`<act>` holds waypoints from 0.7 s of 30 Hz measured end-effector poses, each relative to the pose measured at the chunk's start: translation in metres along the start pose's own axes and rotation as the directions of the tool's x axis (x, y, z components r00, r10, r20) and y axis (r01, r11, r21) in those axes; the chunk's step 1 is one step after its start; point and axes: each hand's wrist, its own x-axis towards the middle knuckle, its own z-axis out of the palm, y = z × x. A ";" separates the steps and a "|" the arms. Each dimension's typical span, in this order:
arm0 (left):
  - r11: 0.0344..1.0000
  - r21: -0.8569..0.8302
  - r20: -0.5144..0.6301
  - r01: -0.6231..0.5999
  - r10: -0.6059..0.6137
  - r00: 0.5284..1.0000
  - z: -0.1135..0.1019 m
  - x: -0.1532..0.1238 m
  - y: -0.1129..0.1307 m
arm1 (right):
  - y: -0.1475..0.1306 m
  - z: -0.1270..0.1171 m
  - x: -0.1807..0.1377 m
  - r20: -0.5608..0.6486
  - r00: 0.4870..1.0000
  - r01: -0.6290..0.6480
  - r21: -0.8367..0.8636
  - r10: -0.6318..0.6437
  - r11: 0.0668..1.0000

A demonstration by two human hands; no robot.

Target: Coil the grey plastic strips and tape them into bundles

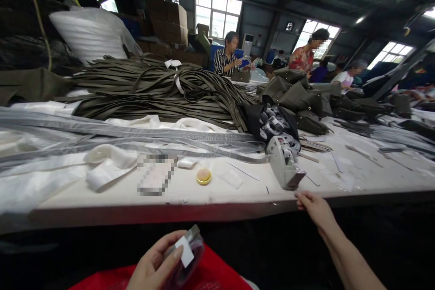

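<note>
My left hand (158,263), at the bottom of the view, is closed around a rolled strap (195,253) in clear plastic. A small white slip (184,252) lies against the roll under my thumb. Over the table's front edge, my right hand (311,206) is closed in a pinch just in front of a grey tape dispenser (283,163). Whatever is between those fingertips is too small to make out. Below my left hand, red fabric (212,269) spreads over the lap.
Long olive straps (163,81) are heaped across the table (217,195), with plastic-sleeved strips (136,138) before them. A yellow round tin (203,176) sits near the front edge. Behind the dispenser are a black bag (277,120) and olive bags (299,95). Several people work beyond.
</note>
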 end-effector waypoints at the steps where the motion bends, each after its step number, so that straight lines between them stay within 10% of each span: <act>1: 1.000 -0.001 0.005 -0.017 0.017 1.000 0.001 0.000 0.000 | -0.006 0.009 -0.009 0.042 0.999 0.020 0.016 -0.020 1.000; 6: 0.995 0.017 0.059 -0.102 0.101 0.993 0.010 -0.005 0.002 | -0.069 0.082 -0.066 0.431 0.888 0.103 0.156 -0.162 0.982; 14: 0.951 0.082 -0.057 -0.299 0.304 0.951 0.001 -0.013 -0.005 | -0.111 0.176 -0.142 0.888 0.417 -0.136 0.270 -0.193 0.953; 21: 0.930 0.143 -0.110 -0.338 0.355 0.929 -0.005 -0.020 -0.006 | -0.109 0.194 -0.147 0.924 0.359 -0.173 0.204 -0.131 0.963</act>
